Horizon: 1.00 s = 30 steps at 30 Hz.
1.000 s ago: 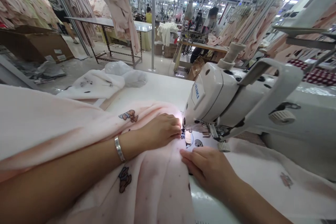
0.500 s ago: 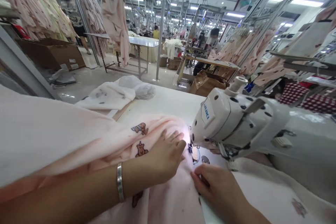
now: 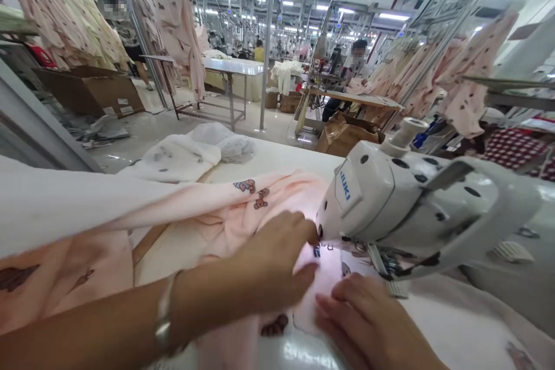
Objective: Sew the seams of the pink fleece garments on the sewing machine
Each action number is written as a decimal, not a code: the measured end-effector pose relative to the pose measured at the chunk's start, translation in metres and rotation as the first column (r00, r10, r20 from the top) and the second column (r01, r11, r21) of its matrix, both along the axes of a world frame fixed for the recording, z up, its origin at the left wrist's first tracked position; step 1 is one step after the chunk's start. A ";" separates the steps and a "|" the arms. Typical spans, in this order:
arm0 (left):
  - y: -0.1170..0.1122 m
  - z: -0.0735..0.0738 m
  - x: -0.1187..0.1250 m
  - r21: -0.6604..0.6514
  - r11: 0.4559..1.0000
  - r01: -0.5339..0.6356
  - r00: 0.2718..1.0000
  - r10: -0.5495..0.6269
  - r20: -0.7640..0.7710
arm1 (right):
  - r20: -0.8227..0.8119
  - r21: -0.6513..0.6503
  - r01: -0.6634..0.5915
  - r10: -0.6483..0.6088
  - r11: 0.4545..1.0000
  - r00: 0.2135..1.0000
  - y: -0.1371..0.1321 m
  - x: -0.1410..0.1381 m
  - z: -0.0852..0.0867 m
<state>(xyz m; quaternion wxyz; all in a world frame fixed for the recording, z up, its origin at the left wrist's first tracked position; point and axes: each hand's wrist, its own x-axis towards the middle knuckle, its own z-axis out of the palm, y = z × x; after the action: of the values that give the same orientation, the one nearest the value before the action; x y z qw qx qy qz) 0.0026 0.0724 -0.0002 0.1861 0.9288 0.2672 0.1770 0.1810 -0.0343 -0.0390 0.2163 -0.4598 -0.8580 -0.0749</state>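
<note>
Smooth white tabletop (image 3: 288, 157), rumpled pink fabric (image 3: 288, 198), rounded sewing machine (image 3: 368, 193), left hand (image 3: 275, 260), grip parted, right hand (image 3: 368, 312), grip unclear.

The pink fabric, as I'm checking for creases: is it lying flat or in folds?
In folds: the pink fabric shows ridges and creases beyond the left hand.

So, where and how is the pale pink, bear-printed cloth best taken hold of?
Probably by the fold of pale pink, bear-printed cloth left of the two farthest brown bear prints, pinched from above and the left. It rises in a loose ridge there, apart from the white sewing machine; nearer the machine, the left hand and right hand crowd it.
</note>
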 end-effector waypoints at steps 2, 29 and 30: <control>-0.029 0.004 -0.018 -0.030 0.995 0.093 0.992 -0.095 -0.088 | -0.056 -0.044 -0.078 0.075 0.996 0.996 -0.004 -0.011 0.002; -0.040 -0.028 -0.042 0.044 0.989 0.144 0.990 -0.143 -0.018 | 0.061 -0.122 -0.124 0.133 0.985 0.989 -0.004 -0.031 0.003; -0.041 -0.026 -0.041 0.038 0.993 0.111 0.993 -0.110 -0.034 | 0.067 -0.135 -0.124 0.134 0.983 0.989 -0.005 -0.031 0.004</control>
<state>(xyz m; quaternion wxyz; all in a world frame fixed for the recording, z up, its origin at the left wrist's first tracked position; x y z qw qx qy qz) -0.0387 0.0313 -0.0258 0.1726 0.9484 0.2149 0.1568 0.1496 -0.0388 -0.0353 0.1574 -0.4130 -0.8968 -0.0220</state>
